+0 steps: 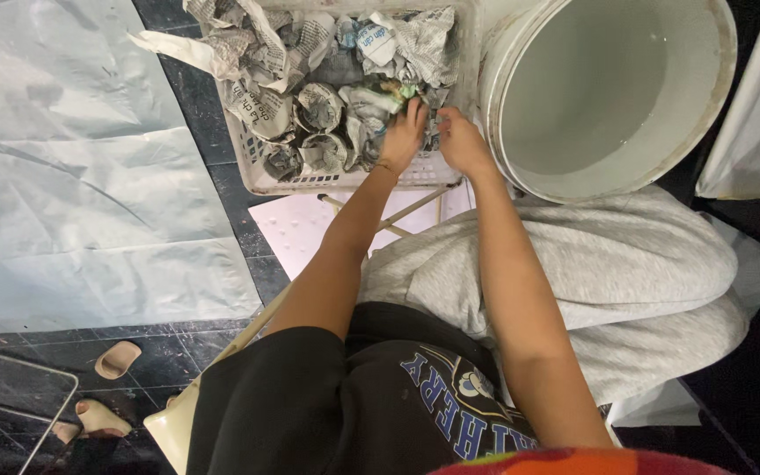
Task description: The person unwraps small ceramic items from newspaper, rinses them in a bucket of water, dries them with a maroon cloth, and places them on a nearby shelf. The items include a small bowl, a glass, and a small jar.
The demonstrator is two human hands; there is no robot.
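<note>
Both arms are stretched forward into the white basket (257, 171). The left hand (404, 134) and right hand (462, 141) are sunk among crumpled newspaper bundles (327, 105); finger spread cannot be told.

A home work corner: dark tiled floor (182, 352), sandals (118, 359) at seven o'clock (plastic sheet (72, 176) at nine), white bucket (609, 88) at one.
</note>
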